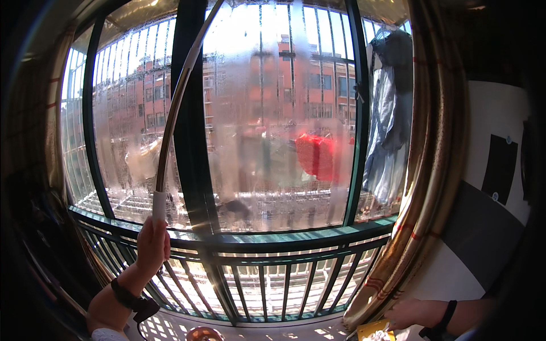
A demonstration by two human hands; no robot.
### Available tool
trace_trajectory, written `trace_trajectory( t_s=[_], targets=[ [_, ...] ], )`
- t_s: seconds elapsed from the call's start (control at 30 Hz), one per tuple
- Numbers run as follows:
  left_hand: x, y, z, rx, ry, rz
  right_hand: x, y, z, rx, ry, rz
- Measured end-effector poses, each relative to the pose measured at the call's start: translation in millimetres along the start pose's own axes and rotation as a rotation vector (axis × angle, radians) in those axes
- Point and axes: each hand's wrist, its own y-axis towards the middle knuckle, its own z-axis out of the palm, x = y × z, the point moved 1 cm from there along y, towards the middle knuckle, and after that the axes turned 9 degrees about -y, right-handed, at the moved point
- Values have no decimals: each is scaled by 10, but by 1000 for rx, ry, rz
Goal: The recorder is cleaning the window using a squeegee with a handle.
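Observation:
My left hand (152,248) is closed round the white grip of a long metal pole (172,122). The pole rises in front of the window and leaves the top of the view, so its far end is hidden. Behind it stands the window pane (250,113), wet and misted with streaks and drops, in a dark green frame (193,131). Low on the right, my right hand (410,314) has curled fingers beside a yellow thing with white crumpled pieces (376,332). Whether the fingers grip it is unclear.
A green railing (273,284) runs below the panes. Long tan curtains (435,153) hang at the right side. A round reddish-brown object (205,334) sits at the bottom edge. Beyond the glass are bars, a red item (316,156) and hanging grey-blue clothes (381,136).

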Motion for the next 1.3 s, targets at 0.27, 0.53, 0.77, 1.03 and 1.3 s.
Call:
trace_trajectory(
  t_s=[0.27,0.53,0.77,1.03,1.3],
  targets=[
    [-1130,-134,145,-110,209,-57,-479,-1765,-1889,-456,12,245],
    [-1432,1260,1296,-36,67,45,-21,-1738,-4029,-1628,-436,82],
    [-1633,2050,2147,-94,-113,22,226,-994,-5216,-1846,-766,286],
    [-1429,2192,2402,41,-237,-38,-33,-682,-5618,-1893,-493,276],
    [90,856,2161,198,-259,-241,240,253,-5149,-1726,-879,139]
  ],
)
